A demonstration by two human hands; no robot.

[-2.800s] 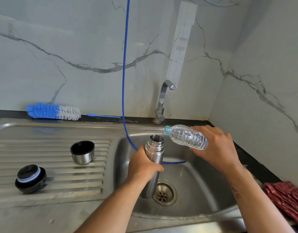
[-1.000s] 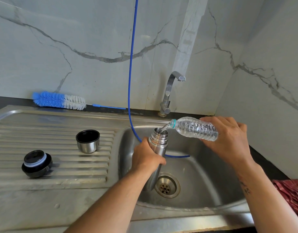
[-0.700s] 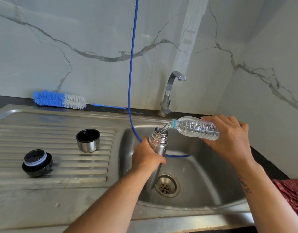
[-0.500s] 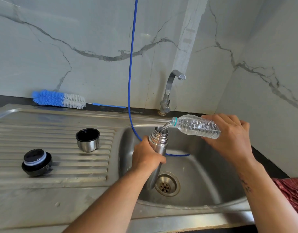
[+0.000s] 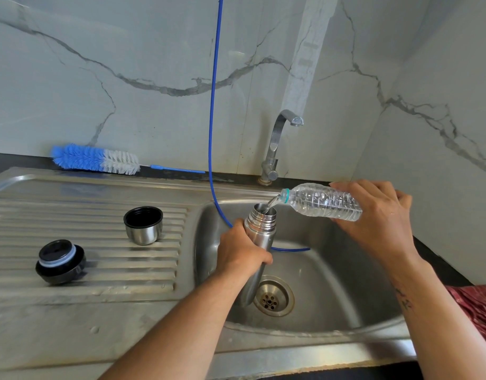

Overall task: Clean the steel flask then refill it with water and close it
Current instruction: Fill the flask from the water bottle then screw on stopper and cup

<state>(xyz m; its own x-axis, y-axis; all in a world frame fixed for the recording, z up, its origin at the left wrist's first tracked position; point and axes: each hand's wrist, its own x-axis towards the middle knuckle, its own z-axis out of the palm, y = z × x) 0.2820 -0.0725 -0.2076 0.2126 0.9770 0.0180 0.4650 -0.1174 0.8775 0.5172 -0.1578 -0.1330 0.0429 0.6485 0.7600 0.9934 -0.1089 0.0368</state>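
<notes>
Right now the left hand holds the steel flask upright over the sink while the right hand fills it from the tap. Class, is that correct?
Not quite. The head view shows the right hand pouring from a plastic bottle, not the tap, into the steel flask held by the left hand over the sink.
</notes>
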